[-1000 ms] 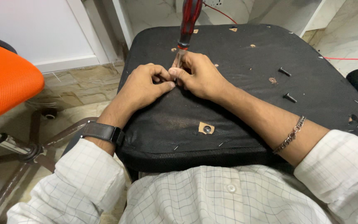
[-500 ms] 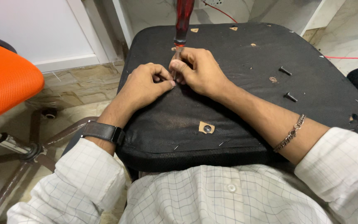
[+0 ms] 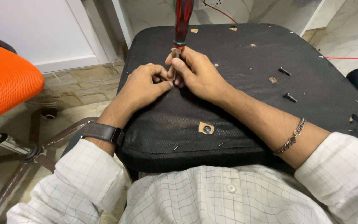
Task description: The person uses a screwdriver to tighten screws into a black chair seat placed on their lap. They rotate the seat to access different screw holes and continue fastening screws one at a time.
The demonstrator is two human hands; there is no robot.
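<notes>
Black fabric-covered upturned chair seat (image 3: pixel 311 120) across the person's lap, red-handled screwdriver (image 3: pixel 182 20) upright on its far middle, left hand (image 3: pixel 143 87) and right hand (image 3: pixel 197 72) touching around the shaft, two black bolts (image 3: pixel 284 71) lying right, orange mesh chair (image 3: pixel 5 79) far left.

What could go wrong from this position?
The right hand pinches the screwdriver low on its shaft, the left hand pressed beside the tip: a slip could jab the fingers. The loose black bolts on the upturned seat base could roll off.
</notes>
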